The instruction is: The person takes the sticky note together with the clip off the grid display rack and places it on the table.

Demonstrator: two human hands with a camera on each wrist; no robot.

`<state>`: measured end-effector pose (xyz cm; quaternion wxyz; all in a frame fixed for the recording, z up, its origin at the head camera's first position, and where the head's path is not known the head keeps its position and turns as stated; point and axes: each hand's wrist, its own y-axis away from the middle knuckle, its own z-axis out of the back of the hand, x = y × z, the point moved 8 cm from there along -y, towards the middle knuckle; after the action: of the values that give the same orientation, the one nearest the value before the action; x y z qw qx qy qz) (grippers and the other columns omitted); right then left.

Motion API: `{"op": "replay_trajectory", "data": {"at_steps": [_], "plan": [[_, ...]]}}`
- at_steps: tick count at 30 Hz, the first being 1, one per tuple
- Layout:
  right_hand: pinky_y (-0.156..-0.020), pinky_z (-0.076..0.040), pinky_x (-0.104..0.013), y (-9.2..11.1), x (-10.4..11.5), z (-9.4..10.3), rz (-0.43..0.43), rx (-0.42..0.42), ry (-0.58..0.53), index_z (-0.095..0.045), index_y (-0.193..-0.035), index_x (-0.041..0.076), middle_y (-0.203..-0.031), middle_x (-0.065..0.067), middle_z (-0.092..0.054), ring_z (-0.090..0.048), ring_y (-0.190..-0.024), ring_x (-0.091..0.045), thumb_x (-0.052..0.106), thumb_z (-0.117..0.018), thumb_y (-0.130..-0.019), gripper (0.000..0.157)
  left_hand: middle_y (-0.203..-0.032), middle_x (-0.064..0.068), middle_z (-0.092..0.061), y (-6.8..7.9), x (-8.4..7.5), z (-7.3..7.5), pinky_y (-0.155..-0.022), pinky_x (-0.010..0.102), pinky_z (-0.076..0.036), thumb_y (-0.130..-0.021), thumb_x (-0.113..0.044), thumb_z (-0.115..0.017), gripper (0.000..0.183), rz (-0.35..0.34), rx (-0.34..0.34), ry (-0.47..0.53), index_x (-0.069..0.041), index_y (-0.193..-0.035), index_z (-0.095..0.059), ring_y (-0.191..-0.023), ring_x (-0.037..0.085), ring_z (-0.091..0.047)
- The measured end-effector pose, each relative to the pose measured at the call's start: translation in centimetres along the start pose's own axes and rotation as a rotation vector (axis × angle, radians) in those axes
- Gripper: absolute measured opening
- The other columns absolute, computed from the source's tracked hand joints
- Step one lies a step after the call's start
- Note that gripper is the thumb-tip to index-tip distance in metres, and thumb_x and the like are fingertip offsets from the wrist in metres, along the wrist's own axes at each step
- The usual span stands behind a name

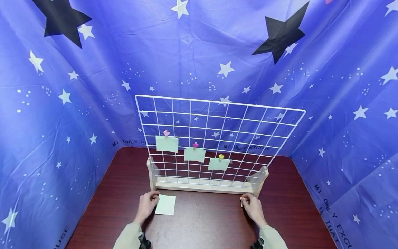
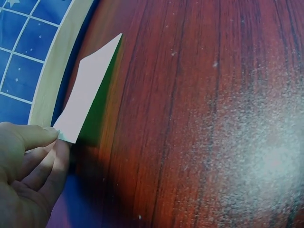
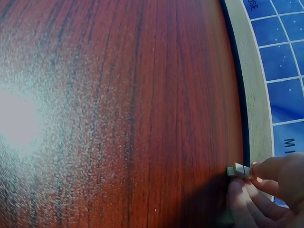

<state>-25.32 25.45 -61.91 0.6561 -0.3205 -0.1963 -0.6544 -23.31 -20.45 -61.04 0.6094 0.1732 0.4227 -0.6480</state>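
My left hand (image 1: 147, 204) pinches the edge of a pale green paper note (image 1: 165, 205) between thumb and fingers; in the left wrist view the note (image 2: 90, 90) sticks up off the table, slightly bent. At the right, my right hand (image 1: 252, 206) pinches a small wooden clothespin (image 3: 238, 170) just in front of the stand's right foot. Behind both hands stands a white wire grid (image 1: 217, 131) in a wooden base (image 1: 202, 186). Three pale green notes hang on it: one by a pink heart clip (image 1: 166, 133), one by a magenta clip (image 1: 195, 145), one by a yellow clip (image 1: 221, 156).
The dark red wooden table (image 1: 205, 224) reaches out on both sides of the stand. Blue curtains (image 1: 199, 62) with black and white stars close in the back and both sides.
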Motion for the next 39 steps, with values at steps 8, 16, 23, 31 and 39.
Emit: {"op": "replay_trajectory", "data": {"at_steps": [8, 16, 23, 31, 39], "plan": [[-0.060, -0.048, -0.030, -0.1, 0.0, -0.2, -0.020, -0.006, 0.005, -0.067, -0.087, 0.003, -0.076, 0.001, -0.066, -0.060, -0.064, -0.011, 0.007, -0.071, -0.086, 0.006, -0.076, 0.006, -0.070, 0.2, 0.4, -0.3, -0.058, 0.028, -0.051, -0.076, 0.006, -0.073, 0.015, 0.056, 0.015, -0.030, 0.000, -0.090, -0.071, -0.063, 0.014, -0.064], [-0.057, -0.046, -0.027, -0.1, 0.3, -0.1, 0.002, -0.030, -0.005, -0.068, -0.083, 0.005, -0.072, 0.002, -0.064, -0.058, -0.061, -0.009, 0.005, -0.072, -0.085, 0.005, -0.076, 0.004, -0.071, 0.0, 0.1, 0.2, -0.060, 0.029, -0.053, -0.078, 0.001, -0.073, 0.010, 0.089, -0.012, -0.035, -0.006, -0.086, -0.072, -0.065, 0.013, -0.066], [-0.056, -0.047, -0.030, 0.1, 0.8, 0.1, 0.043, -0.050, 0.020, -0.071, -0.084, 0.004, -0.069, 0.003, -0.064, -0.058, -0.059, -0.009, 0.007, -0.075, -0.083, 0.005, -0.073, 0.001, -0.070, -0.1, -0.3, 0.7, -0.058, 0.029, -0.052, -0.077, 0.002, -0.072, 0.010, 0.062, -0.057, -0.030, -0.006, -0.084, -0.072, -0.063, 0.011, -0.065], [-0.057, -0.047, -0.033, 0.1, 0.3, 0.1, -0.021, -0.027, 0.036, -0.072, -0.090, 0.004, -0.071, 0.001, -0.066, -0.058, -0.060, -0.010, 0.008, -0.073, -0.085, 0.007, -0.074, 0.002, -0.070, -0.2, -0.3, 0.7, -0.061, 0.034, -0.054, -0.077, 0.001, -0.073, 0.010, 0.068, -0.045, -0.038, -0.007, -0.084, -0.072, -0.066, 0.016, -0.067], [-0.062, -0.049, -0.047, 0.1, 0.0, 0.9, -0.104, -0.032, 0.104, -0.072, -0.094, 0.009, -0.079, 0.000, -0.070, -0.066, -0.072, -0.028, 0.013, -0.070, -0.085, 0.010, -0.075, 0.001, -0.071, -0.5, -0.6, 0.7, -0.061, 0.033, -0.053, -0.079, 0.000, -0.074, 0.012, 0.069, -0.026, -0.017, -0.008, -0.087, -0.073, -0.066, 0.013, -0.066]]}}
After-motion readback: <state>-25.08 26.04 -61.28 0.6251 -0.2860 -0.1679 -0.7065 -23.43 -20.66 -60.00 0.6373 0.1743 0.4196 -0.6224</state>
